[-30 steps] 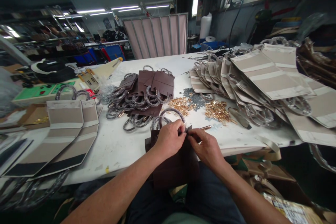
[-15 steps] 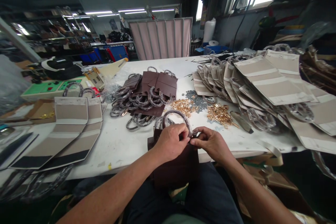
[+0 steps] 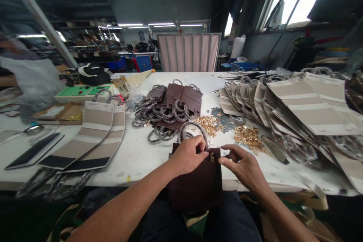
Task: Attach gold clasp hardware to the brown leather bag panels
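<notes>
A dark brown handbag [image 3: 195, 185] stands at the table's front edge, against my lap. Its ring-shaped handle [image 3: 195, 124], wrapped in clear film, rises above the top edge. My left hand [image 3: 189, 155] is closed on the bag's top edge beside the handle, thumb and forefinger pinched together. A small gold metal fitting [image 3: 212, 157] shows on the bag just right of that thumb. My right hand [image 3: 241, 162] is at the bag's upper right corner, with a narrow dark strap [image 3: 224, 155] between its fingers. Its forefinger is lifted away from the thumb, and part of the grip is hidden.
Brown bag pieces with wrapped handles [image 3: 170, 106] are heaped ahead. Gold fittings [image 3: 248, 138] and grey metal plates [image 3: 222, 121] lie in piles. Beige panels [image 3: 306, 98] are stacked right; more beige panels [image 3: 93, 140] overhang the front edge left. A dark-tipped tool [image 3: 274, 149] lies right.
My right hand has drawn slightly away from my left, its forefinger lifting, and the gold fitting now shows between them. The whole view has shifted as my head turned left and upward.
</notes>
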A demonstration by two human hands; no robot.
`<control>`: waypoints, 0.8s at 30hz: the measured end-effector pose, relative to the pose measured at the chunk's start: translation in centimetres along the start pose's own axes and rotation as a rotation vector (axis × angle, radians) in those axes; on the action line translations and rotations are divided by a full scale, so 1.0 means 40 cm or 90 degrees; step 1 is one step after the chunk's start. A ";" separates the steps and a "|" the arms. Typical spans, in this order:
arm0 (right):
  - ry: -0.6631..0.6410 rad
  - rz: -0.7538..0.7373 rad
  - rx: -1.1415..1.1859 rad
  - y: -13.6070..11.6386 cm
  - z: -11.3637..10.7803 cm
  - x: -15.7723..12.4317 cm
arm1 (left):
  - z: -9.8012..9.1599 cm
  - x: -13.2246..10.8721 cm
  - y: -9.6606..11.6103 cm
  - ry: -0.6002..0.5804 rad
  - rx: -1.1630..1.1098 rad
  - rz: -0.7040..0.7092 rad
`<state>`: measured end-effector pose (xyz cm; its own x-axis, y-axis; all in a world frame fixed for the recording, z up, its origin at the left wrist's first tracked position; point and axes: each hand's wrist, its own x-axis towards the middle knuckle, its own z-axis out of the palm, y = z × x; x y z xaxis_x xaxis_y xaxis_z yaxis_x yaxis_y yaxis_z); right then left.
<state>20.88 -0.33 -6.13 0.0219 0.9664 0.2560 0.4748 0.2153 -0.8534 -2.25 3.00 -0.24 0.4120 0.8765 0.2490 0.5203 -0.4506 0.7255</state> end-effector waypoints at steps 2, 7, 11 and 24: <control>-0.011 0.001 0.025 -0.010 0.009 -0.014 | -0.040 -0.016 -0.007 0.015 -0.014 0.001; -0.225 0.047 0.161 -0.072 0.111 -0.058 | -0.149 -0.060 -0.008 0.083 -0.018 0.012; -0.204 0.129 0.239 -0.183 0.164 -0.054 | -0.192 -0.154 0.002 0.323 0.055 0.101; -0.400 -0.055 0.355 -0.459 0.493 -0.028 | -0.227 -0.434 -0.091 0.360 -0.540 -0.138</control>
<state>-5.22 -2.60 0.30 -0.5663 0.8063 0.1709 -0.0549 0.1700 -0.9839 -18.09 -9.03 -1.35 -0.1525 0.9745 0.1648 -0.2449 -0.1988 0.9490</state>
